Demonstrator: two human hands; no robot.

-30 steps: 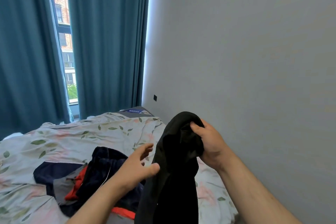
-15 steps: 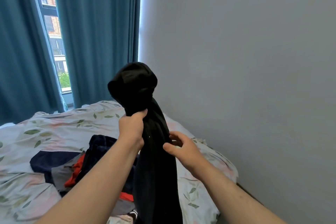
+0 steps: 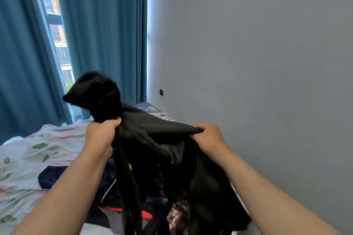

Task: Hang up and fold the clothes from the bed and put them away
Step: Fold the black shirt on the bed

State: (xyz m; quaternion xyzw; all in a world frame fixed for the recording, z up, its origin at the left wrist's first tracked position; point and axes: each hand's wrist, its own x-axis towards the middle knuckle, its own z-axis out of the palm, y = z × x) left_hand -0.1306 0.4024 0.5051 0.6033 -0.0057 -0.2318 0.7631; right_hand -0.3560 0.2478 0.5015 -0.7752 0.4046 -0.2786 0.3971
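Just behind black garment (image 3: 152, 133), unreadable label (image 3: 142, 108).

A black garment (image 3: 152, 139) is held up above the bed (image 3: 38, 149), stretched between the left hand (image 3: 103, 131) and the right hand (image 3: 208, 135), each gripping a bunch of its cloth. One crumpled end stands up above the left fist; the rest hangs down in loose folds. Under it, a heap of clothes (image 3: 108, 187) in navy, red and grey lies rumpled on the leaf-print bedcover.
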